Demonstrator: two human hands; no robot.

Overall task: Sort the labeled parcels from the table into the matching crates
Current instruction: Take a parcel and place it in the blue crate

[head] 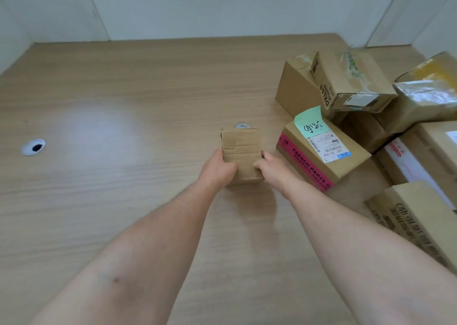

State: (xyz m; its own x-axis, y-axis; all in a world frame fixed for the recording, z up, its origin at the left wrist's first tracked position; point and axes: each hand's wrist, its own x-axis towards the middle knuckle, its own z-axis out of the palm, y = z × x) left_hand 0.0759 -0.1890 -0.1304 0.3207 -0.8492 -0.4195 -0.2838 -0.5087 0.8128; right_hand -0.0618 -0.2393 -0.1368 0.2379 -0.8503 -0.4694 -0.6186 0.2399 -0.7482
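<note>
The pink strip (305, 162) along the side of the nearest box (353, 160) reads "FRENCH PARIS" in dark capitals, and a smaller line beneath it is too blurred to read. On that box's top, a white label (326, 147) carries a barcode, small illegible print and the code "530- D5 009", while a green note (310, 123) beside it bears handwritten black characters I cannot make out. The tilted box (346, 77) behind shows dark letters starting "DILL" on its side. The corner box (420, 216) at lower right has large dark East Asian characters, and the red print on the white tape (405, 162) is illegible.
</note>
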